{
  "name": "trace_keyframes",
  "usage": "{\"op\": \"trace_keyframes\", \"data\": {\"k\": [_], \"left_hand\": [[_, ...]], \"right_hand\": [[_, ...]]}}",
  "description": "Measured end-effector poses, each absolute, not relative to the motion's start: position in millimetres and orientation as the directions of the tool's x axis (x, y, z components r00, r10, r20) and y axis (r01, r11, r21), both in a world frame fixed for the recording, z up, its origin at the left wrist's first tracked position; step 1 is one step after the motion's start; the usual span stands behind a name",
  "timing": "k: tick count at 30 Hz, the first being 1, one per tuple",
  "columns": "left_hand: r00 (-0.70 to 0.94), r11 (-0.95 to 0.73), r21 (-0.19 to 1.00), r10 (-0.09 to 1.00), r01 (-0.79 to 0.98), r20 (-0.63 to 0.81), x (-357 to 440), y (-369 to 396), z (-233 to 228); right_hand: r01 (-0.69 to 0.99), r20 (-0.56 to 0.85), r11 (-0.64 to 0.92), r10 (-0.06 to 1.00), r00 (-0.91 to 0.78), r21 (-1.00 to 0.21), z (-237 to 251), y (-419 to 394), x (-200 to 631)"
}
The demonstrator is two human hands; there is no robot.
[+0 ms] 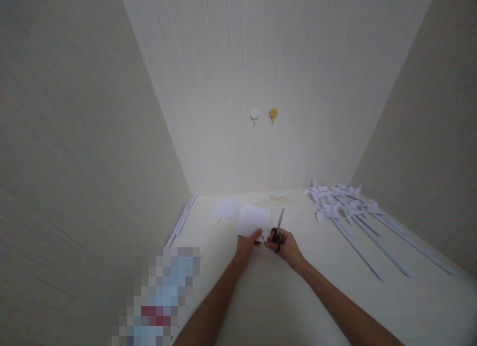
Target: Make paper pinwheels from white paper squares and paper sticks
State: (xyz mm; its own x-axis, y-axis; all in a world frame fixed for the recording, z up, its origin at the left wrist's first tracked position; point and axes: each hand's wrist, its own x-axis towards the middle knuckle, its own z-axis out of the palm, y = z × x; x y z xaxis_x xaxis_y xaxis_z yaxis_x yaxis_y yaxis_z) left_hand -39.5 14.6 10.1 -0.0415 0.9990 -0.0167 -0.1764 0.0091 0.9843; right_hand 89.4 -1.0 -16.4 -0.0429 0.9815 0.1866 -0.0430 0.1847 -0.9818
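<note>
Near the middle of the table, my left hand (pixel 249 242) is closed on the lower edge of a white square sheet of paper (pixel 252 220), with cut lines at its corners. My right hand (pixel 288 246) grips black-handled scissors (pixel 280 221), their blades pointing up and away from me. The fingertips of that hand meet the sheet's lower right corner. A thin dark line shows between the two hands; what it is, I cannot make out. Another white square sheet (pixel 225 207) lies flat just left of the held one.
Several white paper pinwheels (pixel 335 199) with paper sticks lie piled on the right. Rolled paper sticks (pixel 181 221) rest along the left wall. A white hook (pixel 254 114) and a yellow hook (pixel 273 113) are on the back wall. A blurred patch covers the lower left.
</note>
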Motion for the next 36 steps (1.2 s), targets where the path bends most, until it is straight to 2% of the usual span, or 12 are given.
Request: {"op": "trace_keyframes", "data": {"k": [36], "left_hand": [[-0.008, 0.008, 0.988, 1.000, -0.156, -0.010, -40.7, 12.4, 12.1]], "right_hand": [[-0.039, 0.168, 0.167, 0.986, -0.011, -0.985, -10.6, -4.2, 87.7]]}}
